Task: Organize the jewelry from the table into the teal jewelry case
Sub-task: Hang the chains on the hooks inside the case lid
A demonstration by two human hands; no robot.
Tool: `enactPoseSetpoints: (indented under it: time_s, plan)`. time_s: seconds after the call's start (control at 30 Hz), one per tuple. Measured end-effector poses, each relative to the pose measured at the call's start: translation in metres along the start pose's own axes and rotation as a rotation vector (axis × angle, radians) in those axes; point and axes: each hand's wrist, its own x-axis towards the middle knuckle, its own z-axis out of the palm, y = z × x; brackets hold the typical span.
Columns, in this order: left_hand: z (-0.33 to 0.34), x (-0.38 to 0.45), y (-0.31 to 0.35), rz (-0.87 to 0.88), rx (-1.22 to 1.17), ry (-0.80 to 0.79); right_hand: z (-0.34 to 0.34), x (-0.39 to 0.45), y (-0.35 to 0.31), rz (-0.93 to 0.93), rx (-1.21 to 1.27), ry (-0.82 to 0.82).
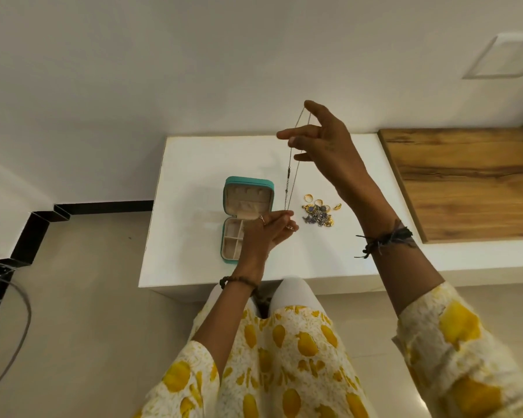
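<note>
We hold a thin silver chain [291, 179] stretched in the air between our two hands, its long axis running nearly upright, leaning a little to the right toward the top. Our right hand [323, 140] is raised high, and its grip is a light pinch: the top of the chain is caught between thumb and a fingertip, while the other fingers spread loosely apart. From there the chain hangs doubled, two strands falling side by side, with a small dark clasp partway down one strand. Our left hand [266, 230] sits low, just above the surface, fingers curled in and grasping the bottom end of the chain.

Just to the left of this lower hand, partly behind it, lies the teal jewelry case [245, 218], open, with its lid standing up at the far side and its beige compartments showing; we cannot tell if anything lies inside them. Just to the right rests a small heap of jewelry [319, 213], gold rings and blue-stoned pieces tangled together, near the chain's lower end but apart from it. All of this sits on a white surface [200, 164]. A wooden panel [465, 179] lies farther right, well apart from the case.
</note>
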Motion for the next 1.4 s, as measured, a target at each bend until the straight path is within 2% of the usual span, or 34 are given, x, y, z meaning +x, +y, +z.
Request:
enactPoseSetpoints:
  time_s: [0.2, 0.37, 0.5, 0.83, 0.93, 1.4]
  plan:
    - [-0.004, -0.008, -0.01, -0.08, -0.102, -0.084, 0.001, 0.014, 0.027, 0.024, -0.098, 0.145]
    - [-0.001, -0.01, -0.013, -0.104, -0.133, -0.021, 0.001, 0.024, 0.05, 0.049, -0.149, 0.2]
    - [0.003, -0.009, -0.016, -0.096, -0.106, 0.027, 0.001, 0.03, 0.067, 0.043, -0.174, 0.204]
    - [0.001, -0.013, -0.032, -0.197, -0.17, -0.036, -0.002, 0.041, 0.09, 0.086, -0.21, 0.148]
    - [0.001, -0.012, -0.038, -0.206, -0.206, 0.012, 0.0, 0.044, 0.096, 0.088, -0.224, 0.127]
    - [0.019, 0.014, -0.066, -0.162, 0.0, 0.356, 0.001, 0.068, 0.119, 0.063, -0.291, 0.043]
